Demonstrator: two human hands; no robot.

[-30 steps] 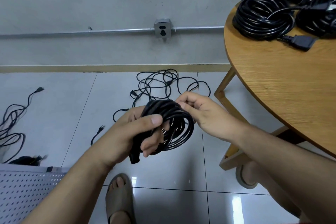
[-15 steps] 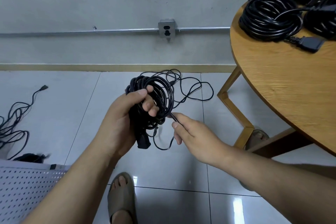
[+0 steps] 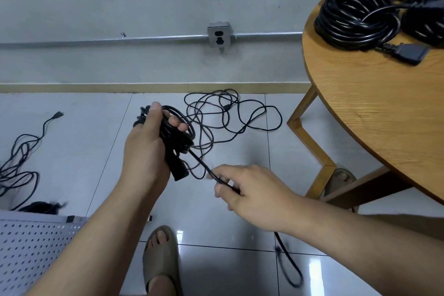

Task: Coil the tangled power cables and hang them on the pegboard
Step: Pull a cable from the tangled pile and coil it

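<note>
My left hand (image 3: pixel 146 151) grips a black coiled power cable (image 3: pixel 176 133) above the floor, its plug end hanging below my palm. A free strand of that cable (image 3: pixel 204 166) runs down and right into my right hand (image 3: pixel 249 190), which pinches it; the tail dangles blurred under my right forearm. A tangled thin black cable (image 3: pixel 223 118) lies on the tiles just behind. Another tangled cable (image 3: pixel 21 156) lies at the far left. The white pegboard (image 3: pixel 31 252) shows at the bottom left corner.
A round wooden table (image 3: pixel 374 115) at the right carries several coiled black cables (image 3: pixel 355 19). A metal wall outlet (image 3: pixel 219 35) sits on a conduit along the grey wall. My sandalled foot (image 3: pixel 161 259) stands below my hands; another foot (image 3: pixel 341 179) is beside the table leg.
My right hand has moved down and right, pulling a strand out of the coil. My left hand turned the coil more edge-on and keeps holding it.
</note>
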